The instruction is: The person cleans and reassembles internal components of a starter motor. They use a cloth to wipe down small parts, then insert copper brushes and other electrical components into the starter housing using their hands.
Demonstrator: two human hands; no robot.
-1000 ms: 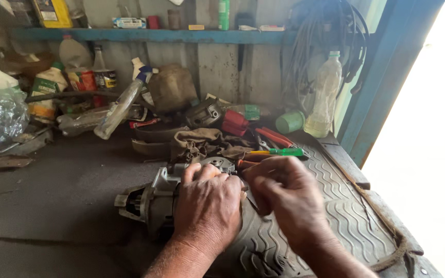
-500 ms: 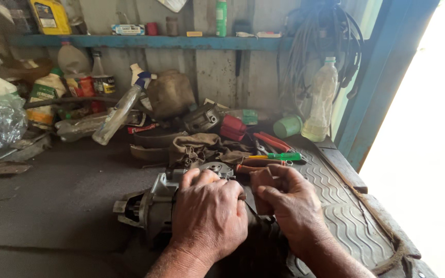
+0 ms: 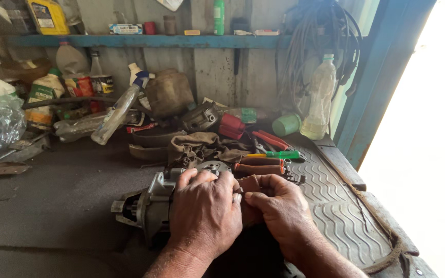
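Head view: left hand (image 3: 204, 213) clamps the motor (image 3: 148, 203); right hand (image 3: 279, 206) pinches its right end, work unfinished, pliers (image 3: 263, 167) idle beyond.

Dim workbench, blown-out daylight glare from right, sharp focus

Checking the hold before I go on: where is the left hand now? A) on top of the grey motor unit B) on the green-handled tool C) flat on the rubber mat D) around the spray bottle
A: the left hand lies over the grey motor unit, fingers curled on its top.
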